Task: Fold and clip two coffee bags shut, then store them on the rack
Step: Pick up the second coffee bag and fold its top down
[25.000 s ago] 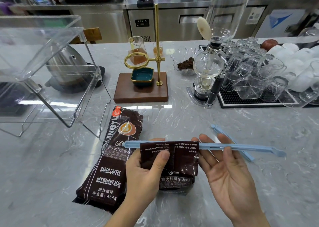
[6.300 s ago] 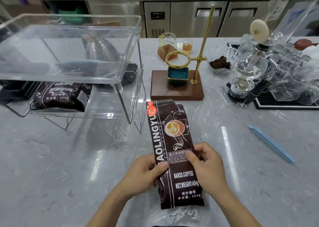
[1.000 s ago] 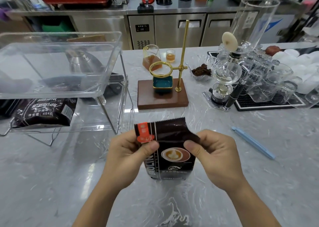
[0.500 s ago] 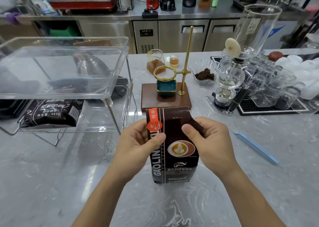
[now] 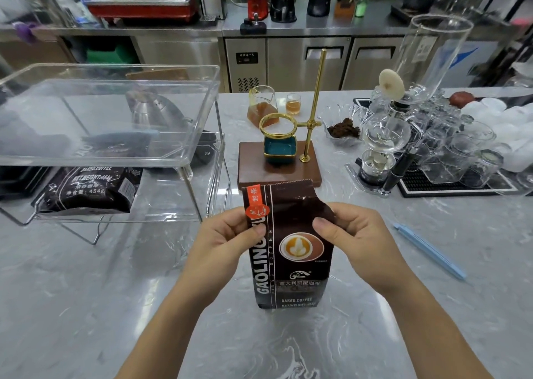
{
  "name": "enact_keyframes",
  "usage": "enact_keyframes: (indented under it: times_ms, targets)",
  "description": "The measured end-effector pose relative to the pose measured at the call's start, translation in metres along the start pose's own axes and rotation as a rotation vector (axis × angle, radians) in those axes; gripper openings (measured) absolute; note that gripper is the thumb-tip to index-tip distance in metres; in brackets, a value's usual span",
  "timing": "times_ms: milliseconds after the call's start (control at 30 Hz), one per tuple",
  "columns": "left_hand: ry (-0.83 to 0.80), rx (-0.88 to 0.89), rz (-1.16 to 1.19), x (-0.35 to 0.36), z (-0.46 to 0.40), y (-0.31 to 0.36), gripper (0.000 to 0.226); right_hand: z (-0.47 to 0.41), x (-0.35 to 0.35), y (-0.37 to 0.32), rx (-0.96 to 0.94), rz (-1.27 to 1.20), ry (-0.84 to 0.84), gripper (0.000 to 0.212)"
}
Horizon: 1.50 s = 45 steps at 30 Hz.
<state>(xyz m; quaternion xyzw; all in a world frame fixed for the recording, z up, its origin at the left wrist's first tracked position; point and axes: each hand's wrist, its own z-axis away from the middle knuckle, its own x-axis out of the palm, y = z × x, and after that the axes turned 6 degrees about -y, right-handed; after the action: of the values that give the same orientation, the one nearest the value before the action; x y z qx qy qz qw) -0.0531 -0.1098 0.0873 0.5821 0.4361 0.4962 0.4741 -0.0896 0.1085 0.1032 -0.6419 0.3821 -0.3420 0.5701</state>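
A dark brown coffee bag [image 5: 291, 251] stands upright on the marble counter in front of me. My left hand [image 5: 222, 240] pinches its upper left edge by the orange label. My right hand [image 5: 354, 240] pinches the upper right edge, where the top is crumpled. The top of the bag stands unfolded. A second coffee bag [image 5: 89, 189] lies flat on the lower shelf of the clear rack [image 5: 199, 125] at the left. One light blue clip [image 5: 429, 250] lies on the counter to the right, apart from both hands.
Behind the bag stands a wooden drip stand [image 5: 279, 168] with a brass pole. A glass siphon brewer [image 5: 386, 136], a bowl of grounds [image 5: 343, 130] and several glasses on a black mat [image 5: 455, 188] crowd the right. A kettle [image 5: 155, 113] sits behind the rack.
The bag's top has been straightened up from a bent-over state. Both hands hold the same upper edges and the bag now stands taller on the counter.
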Motion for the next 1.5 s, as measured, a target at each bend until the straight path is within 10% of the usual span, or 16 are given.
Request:
enact_keyframes:
  times_ms: [833,1200,1500]
  targets:
    - [-0.054,-0.091,0.068,-0.012,0.014,-0.005,0.034,0.009,-0.007,0.016,0.023,-0.24,-0.07,0.051]
    - [-0.229,-0.039,0.187,-0.015,0.016,0.02,0.032,0.028,0.004,-0.002,-0.049,-0.022,-0.036,0.023]
    - [-0.184,-0.122,-0.356,0.009,0.016,0.025,0.026,0.038,0.004,0.003,-0.011,0.045,-0.074,0.047]
